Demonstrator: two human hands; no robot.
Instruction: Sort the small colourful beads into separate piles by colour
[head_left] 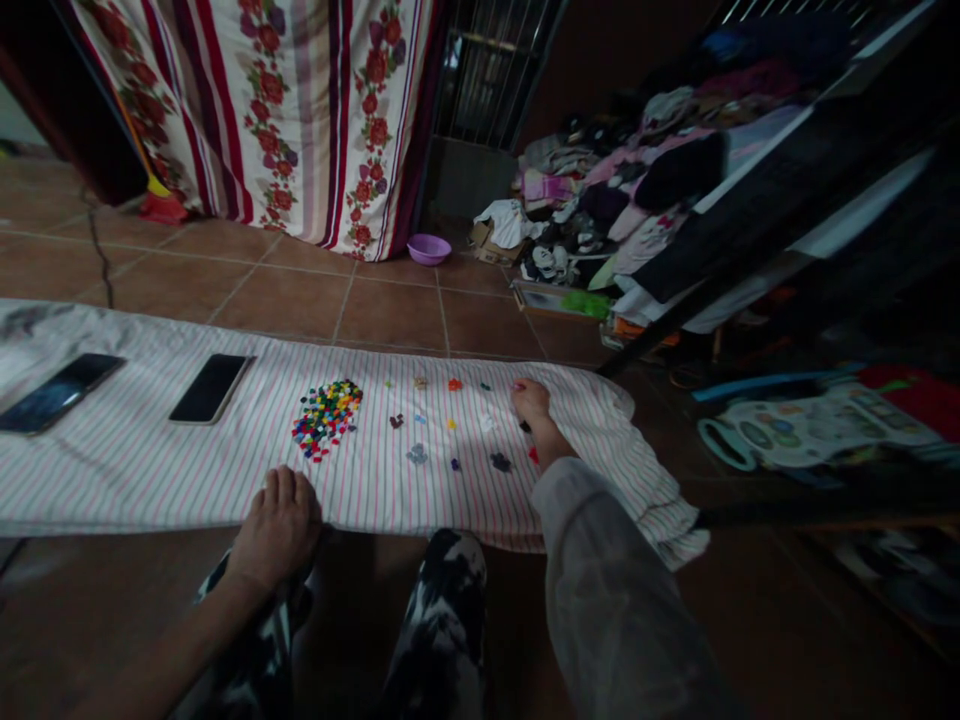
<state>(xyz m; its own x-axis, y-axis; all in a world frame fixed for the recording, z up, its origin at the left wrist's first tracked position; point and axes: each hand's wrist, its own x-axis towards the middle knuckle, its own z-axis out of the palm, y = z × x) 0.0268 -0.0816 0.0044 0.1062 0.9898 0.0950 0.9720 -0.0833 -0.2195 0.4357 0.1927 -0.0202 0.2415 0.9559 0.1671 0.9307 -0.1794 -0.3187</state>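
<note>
See left hand (279,515) on near edge of the bench (187,475), at seven o'clock from mixed coloured pieces (328,418), with curled grip; cannot tell if holding anything. At three o'clock, find small colour groups (451,424), then right hand (534,403) with bunched grip; cannot tell if pinching one. Seems to be sorting, at placing step; probably calls next for gentle release.

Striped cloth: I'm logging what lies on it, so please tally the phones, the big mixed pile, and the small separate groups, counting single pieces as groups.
Phones: 2
Big mixed pile: 1
Small separate groups: 13 visible; the right hand may hide more
Total: 16 visible
</note>
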